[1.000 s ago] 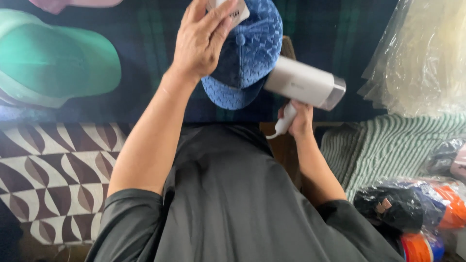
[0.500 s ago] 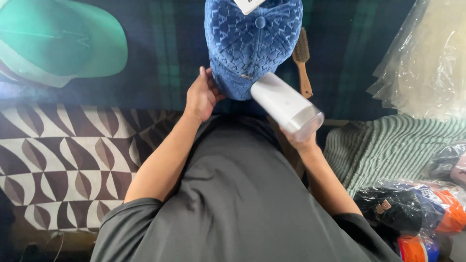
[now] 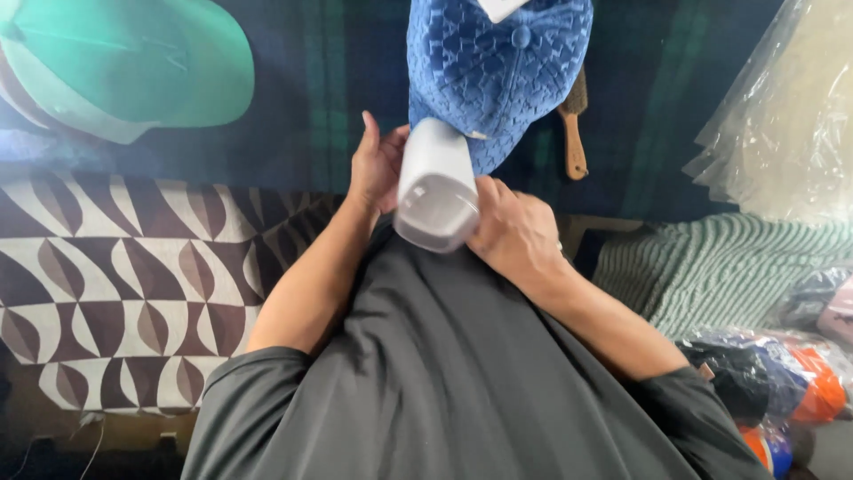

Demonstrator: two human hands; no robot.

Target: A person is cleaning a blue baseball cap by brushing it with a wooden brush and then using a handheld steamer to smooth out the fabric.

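Note:
A blue patterned cap [image 3: 506,71] with a white tag at its crown sits at the top centre, over a dark plaid cloth. My left hand [image 3: 378,164] grips the cap's near edge from the left. My right hand [image 3: 515,233] holds a white hand-held steamer [image 3: 435,187], its nozzle end pressed against the cap's near side and its flat back end facing me.
A green cap [image 3: 133,62] lies at the top left. A wooden brush [image 3: 575,133] rests just right of the blue cap. Clear plastic bags [image 3: 782,116] fill the top right, a striped green cloth [image 3: 720,267] lies below them, and bagged caps [image 3: 764,382] sit lower right.
My left hand came down from the cap's top to its near edge. The steamer swung from the cap's right side to point straight at its near side, and the view shifted.

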